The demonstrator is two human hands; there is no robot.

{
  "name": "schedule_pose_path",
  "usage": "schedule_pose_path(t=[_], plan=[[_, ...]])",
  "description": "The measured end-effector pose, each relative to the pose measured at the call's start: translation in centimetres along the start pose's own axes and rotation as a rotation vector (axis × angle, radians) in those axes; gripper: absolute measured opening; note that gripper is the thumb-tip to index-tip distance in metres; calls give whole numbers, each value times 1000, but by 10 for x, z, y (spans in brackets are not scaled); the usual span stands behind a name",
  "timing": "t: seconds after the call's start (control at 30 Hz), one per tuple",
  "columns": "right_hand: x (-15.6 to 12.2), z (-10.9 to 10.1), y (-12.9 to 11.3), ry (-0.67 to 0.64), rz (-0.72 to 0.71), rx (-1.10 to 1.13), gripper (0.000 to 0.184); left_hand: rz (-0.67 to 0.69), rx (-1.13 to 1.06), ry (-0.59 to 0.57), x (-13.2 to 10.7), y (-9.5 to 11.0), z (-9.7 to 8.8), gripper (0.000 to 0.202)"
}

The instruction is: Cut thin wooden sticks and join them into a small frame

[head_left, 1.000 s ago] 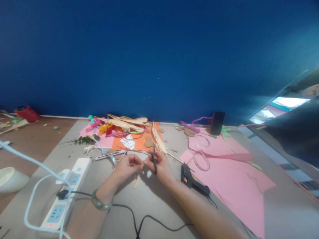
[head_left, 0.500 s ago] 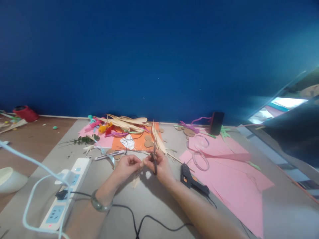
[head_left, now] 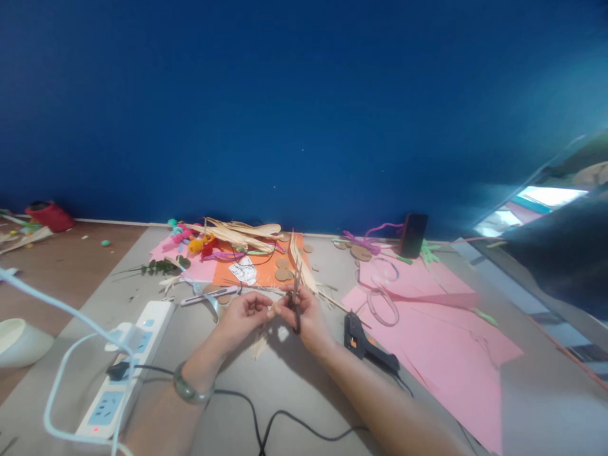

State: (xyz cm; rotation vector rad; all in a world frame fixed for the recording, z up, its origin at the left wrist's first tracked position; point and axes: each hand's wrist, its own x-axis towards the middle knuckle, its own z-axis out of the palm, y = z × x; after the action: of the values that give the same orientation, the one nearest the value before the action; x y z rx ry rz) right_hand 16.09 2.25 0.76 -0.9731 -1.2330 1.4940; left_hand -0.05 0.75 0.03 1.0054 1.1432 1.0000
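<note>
My left hand [head_left: 241, 318] is closed in a pinch on a small pale piece [head_left: 272, 311], probably dried husk; its exact shape is too small to tell. Scissors [head_left: 297, 290] sit in my right hand [head_left: 306, 316], blades pointing up and away from me. The thumb and fingertip of that hand also meet the pale piece, close to the left fingertips. Below the hands, pale husk scraps [head_left: 259, 347] and a white bit [head_left: 283, 333] lie on the grey table. Just beyond is a long dried husk leaf [head_left: 302, 263].
A black glue gun [head_left: 365, 347] lies right, beside pink paper sheets [head_left: 456, 354]. To the left are a white power strip [head_left: 154, 316], a utility knife [head_left: 209, 296] and a white cup [head_left: 21, 345]. Husks [head_left: 242, 234] and orange paper [head_left: 266, 273] lie behind; a phone [head_left: 413, 235] leans on the blue wall.
Both hands stay almost where they were, with only a slight shift of the fingers. The scissors remain in my right hand.
</note>
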Motion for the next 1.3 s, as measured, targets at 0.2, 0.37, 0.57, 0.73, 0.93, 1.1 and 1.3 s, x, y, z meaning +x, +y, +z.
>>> schedule_pose_path(t=[0.2,0.37,0.57,0.73,0.93,1.1,1.3], plan=[[-1,1,-1,10,9,5,43,-32,52,-7,-1,-1,0,29],[0,0,-2,-23,29,12,42,11,83,52,0,-3,2,27],[1,-3,-1,-29,26,30,41,27,80,63,2,-5,0,25],[1,-2,-2,-29,42,33,43,46,132,77,1,-2,0,25],[1,-4,-2,-27,43,19,42,89,172,100,0,-3,2,25],[2,-4,1,-28,44,25,43,162,229,113,1,-5,1,24],[3,-3,2,-23,38,15,42,167,211,113,2,-8,2,26]])
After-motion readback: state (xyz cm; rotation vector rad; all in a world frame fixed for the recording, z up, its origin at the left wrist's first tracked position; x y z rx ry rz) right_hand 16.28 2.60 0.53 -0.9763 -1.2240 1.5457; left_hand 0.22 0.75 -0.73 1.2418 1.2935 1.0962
